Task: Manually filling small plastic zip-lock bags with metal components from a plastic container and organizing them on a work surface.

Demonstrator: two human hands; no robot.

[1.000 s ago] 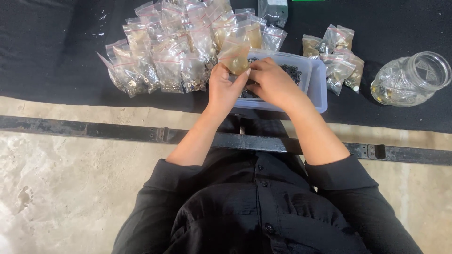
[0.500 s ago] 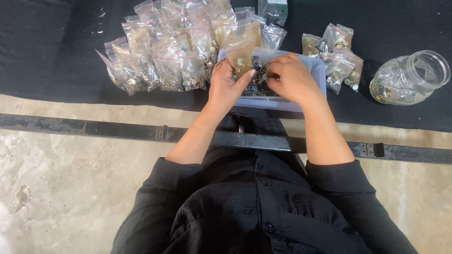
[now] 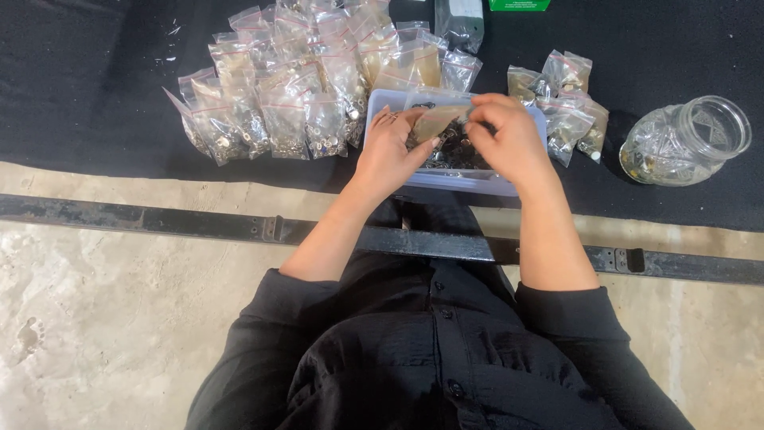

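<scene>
My left hand (image 3: pixel 390 147) and my right hand (image 3: pixel 509 135) are together over a pale blue plastic tray (image 3: pixel 477 181) holding small dark metal parts (image 3: pixel 458 151). Both hands grip one small clear plastic bag (image 3: pixel 438 119) with a tan tint, held low over the tray. My right fingers pinch its upper edge, while my left thumb and fingers hold its left side. The tray sits on a black cloth (image 3: pixel 95 87) in front of me.
A heap of filled clear bags (image 3: pixel 294 87) lies left of and behind the tray. A smaller group of bags (image 3: pixel 565 95) lies to the right. A glass jar (image 3: pixel 684 143) rests on its side at far right. A dark metal rail (image 3: pixel 159 223) crosses the concrete floor.
The bag has come down from an upright hold above the tray to lie low over the parts. Both hands shifted slightly forward and right with it.
</scene>
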